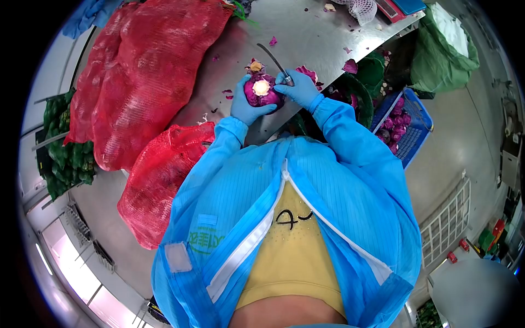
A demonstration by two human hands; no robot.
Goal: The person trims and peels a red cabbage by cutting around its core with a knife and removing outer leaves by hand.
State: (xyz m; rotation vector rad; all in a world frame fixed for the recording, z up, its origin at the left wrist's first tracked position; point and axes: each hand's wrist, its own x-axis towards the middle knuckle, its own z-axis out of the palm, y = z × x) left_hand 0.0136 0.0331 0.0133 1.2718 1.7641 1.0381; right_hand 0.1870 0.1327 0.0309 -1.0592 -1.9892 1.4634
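My left hand, in a blue glove, is wrapped round the left and lower side of a purple cabbage, whose pale cut stem end faces up. In my right hand, also gloved, is the handle of a thin curved knife. Its dark blade points up and to the left, above the cabbage. Loose purple leaves lie on the metal table just beyond my right hand.
Large red mesh sacks lie on the metal table at left, with a smaller red sack nearer me. To the right stand a blue crate of purple cabbages, a dark green container and a green bag.
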